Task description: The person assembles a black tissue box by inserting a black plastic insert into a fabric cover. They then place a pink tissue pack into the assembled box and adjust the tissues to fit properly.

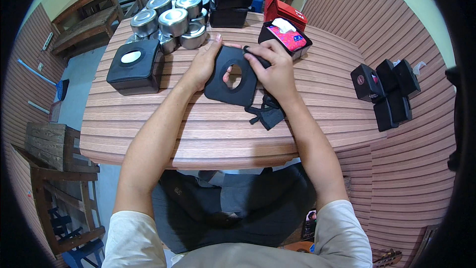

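Off-white short sleeves [131,235] right there, wide at the hems, bare forearms [156,131], greyish-beige shirt front [248,257], and look, dark trousers [280,198], small faint marking [178,191].

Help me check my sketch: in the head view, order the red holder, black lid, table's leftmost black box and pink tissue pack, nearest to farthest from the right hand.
From the right hand:
1. Black lid, at its left.
2. Pink tissue pack, just beyond.
3. Red holder, behind the pack.
4. Leftmost black box, table's left.

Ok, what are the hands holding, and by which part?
A black lid with a hole: the left hand grips its left side, the right hand its upper right corner.
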